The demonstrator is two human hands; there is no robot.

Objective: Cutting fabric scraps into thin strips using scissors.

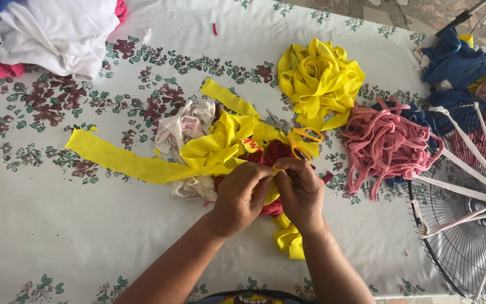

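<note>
Both hands are pinched together on the same yellow fabric strip (142, 163), left hand (242, 194) and right hand (299, 190) touching at the fingertips, dead centre of the table (57, 236). The strip's long axis trails off toward 10 o'clock, so the left hand's nearer. Orange-handled scissors (296, 137) sit just at 12. Pretty sure there's red cloth (274, 153) underneath, hard to tell. Open room at 8 o'clock.

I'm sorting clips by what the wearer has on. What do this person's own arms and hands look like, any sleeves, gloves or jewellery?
Both forearms are bare up to the bottom edge of the picture: no sleeves show. The left hand and right hand wear no gloves, and no watch or bracelet shows at either wrist. Rings cannot be ruled out, since the fingers are curled together. A dark garment with a bright print shows at the bottom edge.
</note>
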